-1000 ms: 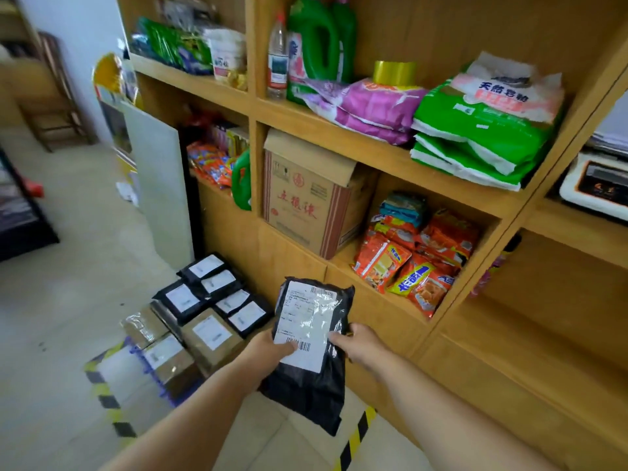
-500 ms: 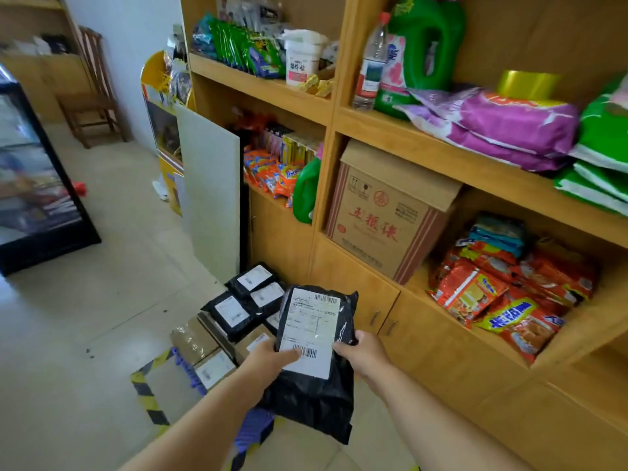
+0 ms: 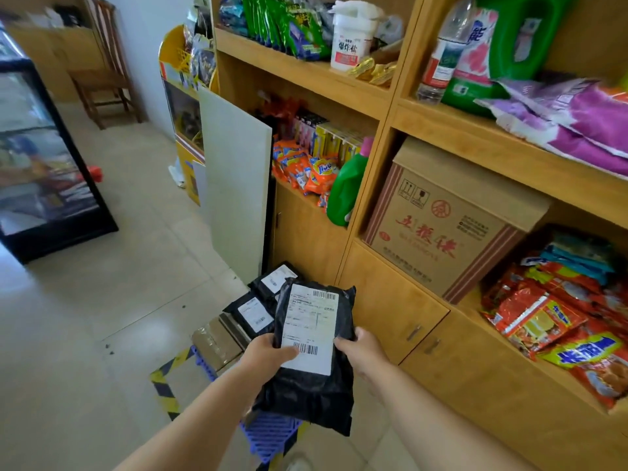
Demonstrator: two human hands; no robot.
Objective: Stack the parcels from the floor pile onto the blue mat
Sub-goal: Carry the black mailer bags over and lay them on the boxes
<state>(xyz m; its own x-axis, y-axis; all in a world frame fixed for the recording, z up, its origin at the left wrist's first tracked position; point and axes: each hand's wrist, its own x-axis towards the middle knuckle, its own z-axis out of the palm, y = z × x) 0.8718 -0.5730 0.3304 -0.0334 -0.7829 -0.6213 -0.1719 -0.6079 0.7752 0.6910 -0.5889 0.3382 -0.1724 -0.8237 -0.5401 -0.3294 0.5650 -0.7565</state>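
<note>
A black plastic parcel (image 3: 311, 379) with a white shipping label is held up in front of me, above the blue mat (image 3: 270, 433). My left hand (image 3: 266, 356) grips its left edge, thumb across the label's barcode. On the other side my right hand (image 3: 362, 351) grips the right edge. Beneath and behind it, black bagged parcels (image 3: 253, 312) and brown cardboard parcels (image 3: 214, 345) lie stacked on the mat, partly hidden by the held parcel.
Yellow-black tape (image 3: 163, 382) marks the floor around the mat. A wooden shelf unit (image 3: 390, 117) full of goods stands right of it, with cabinet doors (image 3: 394, 311) low down. A white board (image 3: 238, 185) leans behind the stack. A black display case (image 3: 44, 171) stands far left.
The view has swung left and nearer to the stack. Both hands keep their hold on the black parcel, which now hangs over the mat and covers more of the stacked parcels.
</note>
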